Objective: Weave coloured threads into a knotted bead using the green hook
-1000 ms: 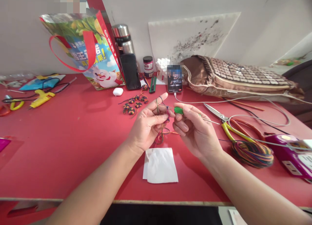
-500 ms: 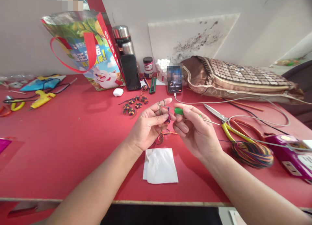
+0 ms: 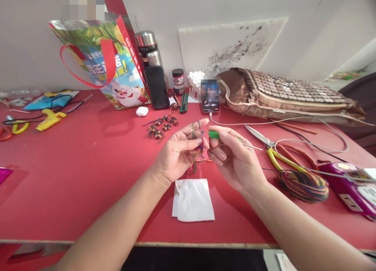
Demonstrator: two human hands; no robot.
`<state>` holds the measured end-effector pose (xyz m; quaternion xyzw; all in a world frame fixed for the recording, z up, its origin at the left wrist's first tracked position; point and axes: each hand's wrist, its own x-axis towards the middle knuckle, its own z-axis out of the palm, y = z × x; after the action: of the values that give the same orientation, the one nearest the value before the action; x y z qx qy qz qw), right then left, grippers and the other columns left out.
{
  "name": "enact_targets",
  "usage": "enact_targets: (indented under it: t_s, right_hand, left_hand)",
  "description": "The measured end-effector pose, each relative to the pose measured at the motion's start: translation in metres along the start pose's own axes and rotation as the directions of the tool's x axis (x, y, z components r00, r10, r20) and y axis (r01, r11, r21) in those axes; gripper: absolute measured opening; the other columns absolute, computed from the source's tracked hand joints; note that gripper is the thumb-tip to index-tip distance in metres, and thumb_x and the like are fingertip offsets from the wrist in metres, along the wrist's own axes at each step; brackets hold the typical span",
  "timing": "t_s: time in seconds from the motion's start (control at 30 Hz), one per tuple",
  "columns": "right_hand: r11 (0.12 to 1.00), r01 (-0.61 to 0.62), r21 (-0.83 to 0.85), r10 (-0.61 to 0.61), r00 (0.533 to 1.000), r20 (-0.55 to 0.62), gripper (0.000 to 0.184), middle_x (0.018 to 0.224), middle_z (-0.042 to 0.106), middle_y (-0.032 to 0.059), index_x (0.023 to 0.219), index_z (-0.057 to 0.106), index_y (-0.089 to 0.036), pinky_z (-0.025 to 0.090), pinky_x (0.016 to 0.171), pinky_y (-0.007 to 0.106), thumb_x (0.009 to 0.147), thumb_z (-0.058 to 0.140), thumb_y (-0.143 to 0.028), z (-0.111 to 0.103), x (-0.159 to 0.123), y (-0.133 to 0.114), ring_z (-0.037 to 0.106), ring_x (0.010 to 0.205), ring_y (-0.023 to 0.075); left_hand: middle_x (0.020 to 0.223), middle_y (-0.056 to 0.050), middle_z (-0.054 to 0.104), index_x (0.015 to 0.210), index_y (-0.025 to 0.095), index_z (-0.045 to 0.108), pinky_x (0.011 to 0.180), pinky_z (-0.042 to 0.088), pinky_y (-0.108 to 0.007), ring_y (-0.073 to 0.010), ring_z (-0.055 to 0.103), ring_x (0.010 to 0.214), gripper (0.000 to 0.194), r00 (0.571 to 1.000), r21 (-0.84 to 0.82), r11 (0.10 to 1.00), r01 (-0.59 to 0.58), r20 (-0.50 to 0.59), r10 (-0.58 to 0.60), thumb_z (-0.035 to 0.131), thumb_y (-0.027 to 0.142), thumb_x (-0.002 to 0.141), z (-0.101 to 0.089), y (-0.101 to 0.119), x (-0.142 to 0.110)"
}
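**Yarn piece pinched in left hand, hook in right**

On my feed, clock centred on the small knotted strip of dark purple, magenta and orange yarn: it's held up above the red tabletop, between both hands. Left hand at 9 o'clock has it gripped between thumb and fingers, the index finger stretched toward 1 with a strand of olive-green yarn looped around it. Right hand at 3 o'clock grips the slim metal hook with the bright green handle. Handle sits between 1 and 2, just beside the strip; shaft points across to about 11, tip at the olive strand. I can't tell whether it's caught there. Other metal end pokes out behind the right hand.

Around: loose tangle of multicoloured yarn at 6, just below the left fingers; folded white sheet at 6 too, nearer the table edge. Ball of striped multicoloured yarn near 4, steel scissors with yellow and orange-red handles at 3, both right of the right hand. Small round dark-and-orange yarn pieces at 10.
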<state>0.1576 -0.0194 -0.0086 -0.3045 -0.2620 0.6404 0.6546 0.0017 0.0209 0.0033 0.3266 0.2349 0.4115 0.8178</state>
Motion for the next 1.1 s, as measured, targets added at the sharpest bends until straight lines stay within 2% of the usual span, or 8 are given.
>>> enact_targets:
  t_s: [0.23, 0.53, 0.7, 0.93, 1.1]
  right_hand:
    - [1.000, -0.006, 0.030, 0.005, 1.000, 0.024, 0.011, 0.068, 0.069, -0.0012, 0.092, 0.089, -0.021, 0.038, 0.046, 0.021, 0.083, 0.090, -0.028, 0.0019, -0.0009, -0.0017, 0.041, 0.049, 0.0056]
    - [1.000, -0.006, 0.010, 0.006, 1.000, 0.006, 0.011, 0.067, 0.069, -0.0013, 0.092, 0.088, -0.021, 0.037, 0.046, 0.022, 0.084, 0.088, -0.028, 0.0017, -0.0018, -0.0014, 0.039, 0.049, 0.0059]
    - [1.000, -0.008, 0.018, 0.007, 1.000, 0.011, 0.012, 0.067, 0.069, -0.0014, 0.093, 0.088, -0.021, 0.037, 0.046, 0.021, 0.084, 0.089, -0.029, 0.0012, -0.0011, -0.0009, 0.039, 0.049, 0.0055]
    - [1.000, -0.004, -0.002, 0.004, 1.000, 0.001, 0.010, 0.067, 0.069, -0.0013, 0.090, 0.088, -0.022, 0.037, 0.045, 0.022, 0.084, 0.088, -0.029, 0.0021, -0.0012, -0.0011, 0.038, 0.049, 0.0062]
    - [1.000, -0.005, -0.018, 0.005, 1.000, 0.019, 0.010, 0.070, 0.068, -0.0008, 0.092, 0.088, -0.022, 0.037, 0.045, 0.022, 0.088, 0.084, -0.030, 0.0008, -0.0012, -0.0006, 0.037, 0.049, 0.0062]
  left_hand:
    - [0.076, 0.000, 0.074, 0.124, 0.013, 0.082, 0.057, 0.053, -0.017, -0.0086, 0.063, 0.065, 0.048, 1.000, 0.012, 1.000, 0.018, 0.020, -0.019, 0.090, 0.012, 0.076, -0.0014, 0.0006, -0.0003]
    - [0.076, -0.002, 0.077, 0.124, 0.014, 0.082, 0.054, 0.048, -0.013, -0.0092, 0.067, 0.068, 0.051, 1.000, 0.017, 1.000, -0.008, 0.023, 0.007, 0.094, 0.014, 0.075, -0.0025, -0.0006, 0.0001]
    - [0.076, -0.002, 0.076, 0.123, 0.014, 0.083, 0.055, 0.051, -0.013, -0.0089, 0.066, 0.067, 0.050, 0.999, 0.019, 1.000, -0.007, 0.034, 0.006, 0.094, 0.014, 0.075, -0.0013, -0.0006, -0.0001]
    - [0.077, -0.001, 0.076, 0.129, 0.016, 0.081, 0.059, 0.055, -0.018, -0.0117, 0.068, 0.071, 0.056, 1.000, 0.066, 0.998, -0.003, 0.014, 0.002, 0.094, 0.017, 0.075, -0.0022, -0.0005, -0.0012]
    - [0.080, -0.001, 0.077, 0.135, 0.019, 0.077, 0.062, 0.054, -0.024, -0.0163, 0.070, 0.075, 0.060, 0.998, 0.142, 0.988, -0.057, 0.010, 0.056, 0.091, 0.017, 0.077, -0.0028, -0.0011, -0.0030]
